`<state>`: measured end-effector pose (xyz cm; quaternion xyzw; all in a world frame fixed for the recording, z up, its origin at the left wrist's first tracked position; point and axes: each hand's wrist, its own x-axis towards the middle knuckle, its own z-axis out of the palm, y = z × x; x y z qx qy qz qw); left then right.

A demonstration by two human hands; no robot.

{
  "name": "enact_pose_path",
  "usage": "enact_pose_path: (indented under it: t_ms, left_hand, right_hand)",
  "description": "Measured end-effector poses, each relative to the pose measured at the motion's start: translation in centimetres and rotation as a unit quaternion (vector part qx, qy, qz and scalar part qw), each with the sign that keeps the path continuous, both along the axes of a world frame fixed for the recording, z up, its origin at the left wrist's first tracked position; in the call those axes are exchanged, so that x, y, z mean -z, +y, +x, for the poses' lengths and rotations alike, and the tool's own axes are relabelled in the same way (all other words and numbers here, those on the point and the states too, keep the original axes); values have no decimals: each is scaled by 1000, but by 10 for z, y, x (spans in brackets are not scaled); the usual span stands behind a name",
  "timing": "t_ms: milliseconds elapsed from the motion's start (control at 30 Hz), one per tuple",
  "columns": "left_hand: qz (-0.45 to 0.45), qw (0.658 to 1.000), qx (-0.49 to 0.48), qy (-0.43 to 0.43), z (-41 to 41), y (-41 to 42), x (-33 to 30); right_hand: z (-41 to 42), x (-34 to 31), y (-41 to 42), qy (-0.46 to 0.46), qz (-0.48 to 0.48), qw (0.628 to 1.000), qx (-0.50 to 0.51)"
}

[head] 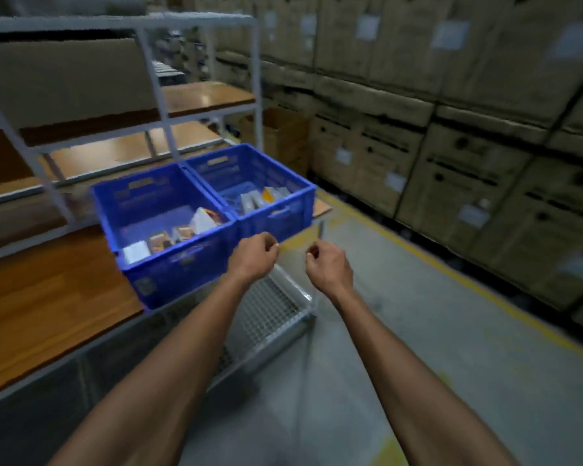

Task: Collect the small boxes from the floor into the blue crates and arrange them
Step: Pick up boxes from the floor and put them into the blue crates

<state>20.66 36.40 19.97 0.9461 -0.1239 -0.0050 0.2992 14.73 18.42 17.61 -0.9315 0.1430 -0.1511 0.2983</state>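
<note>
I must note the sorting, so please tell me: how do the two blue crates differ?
The near crate stands closer to the hands; the far crate sits behind it, toward the cardboard cartons. The near crate's boxes lie along its front wall, the far crate's toward its right side. Both are blue, open-topped and side by side.

Left hand (256, 252) and right hand (327, 264), fingers loosely curled and holding nothing, hover just before two blue crates (182, 264) holding small boxes (202, 220).

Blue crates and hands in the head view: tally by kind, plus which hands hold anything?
Blue crates: 2, near crate and far crate, side by side, both with small boxes inside (blurred, uncounted)
Hands: 2, left hand and right hand, both loosely curled and holding nothing
Total: 4
</note>
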Motion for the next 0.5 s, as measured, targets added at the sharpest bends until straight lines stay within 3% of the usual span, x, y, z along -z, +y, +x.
enact_pose_path:
  t_ms: [267, 500]
  left_hand:
    - [-8, 981, 194, 12, -156, -186, 7]
    - [-16, 948, 317, 27, -363, -314, 22]
  right_hand:
    - [-215, 14, -152, 1, -2, 984, 178]
    - [-451, 29, -239, 2, 10, 951, 309]
